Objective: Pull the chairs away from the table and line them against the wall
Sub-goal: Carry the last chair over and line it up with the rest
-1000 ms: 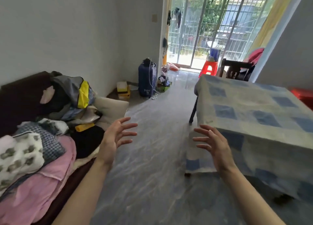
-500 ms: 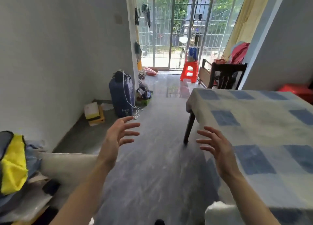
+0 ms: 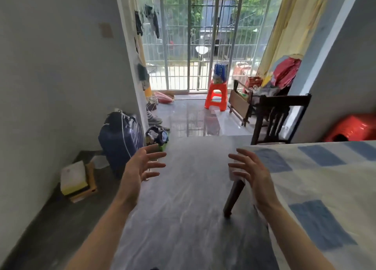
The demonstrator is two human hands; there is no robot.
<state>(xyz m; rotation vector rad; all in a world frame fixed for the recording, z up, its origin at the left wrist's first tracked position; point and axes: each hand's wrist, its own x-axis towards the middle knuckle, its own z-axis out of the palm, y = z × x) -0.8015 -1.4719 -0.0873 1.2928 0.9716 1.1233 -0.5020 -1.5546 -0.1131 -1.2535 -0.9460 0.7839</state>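
The head view looks down a room toward a barred glass door (image 3: 195, 37). Both bare forearms reach forward over the grey floor (image 3: 183, 208). The left hand (image 3: 140, 168) is raised with its fingers spread wide, its grip empty and touching nothing. The right hand (image 3: 252, 172) mirrors it, fingers spread and curled slightly, grip wide and empty too; it hangs in front of the near left corner of the desk (image 3: 317, 188), though whether it brushes the cloth there cannot be told.

The desk fills the right side of the view under a cream cloth with blue squares, and one dark leg (image 3: 234, 198) shows slanting below its left corner. A dark wooden chair (image 3: 280, 119) stands at the desk's far edge, its slatted back upright and facing the camera, close to the grey wall corner on the right and well apart from both hands. Beyond the desk's far right edge sits a red plastic stool (image 3: 354, 129) against the right wall.

An orange stool (image 3: 216, 96) stands near the door with a blue package on top. Along the left wall stands a navy suitcase (image 3: 120, 141), with a stack of boxes (image 3: 77, 180) on the floor nearer the camera and a small heap of clothes (image 3: 157, 135) just beside the suitcase.
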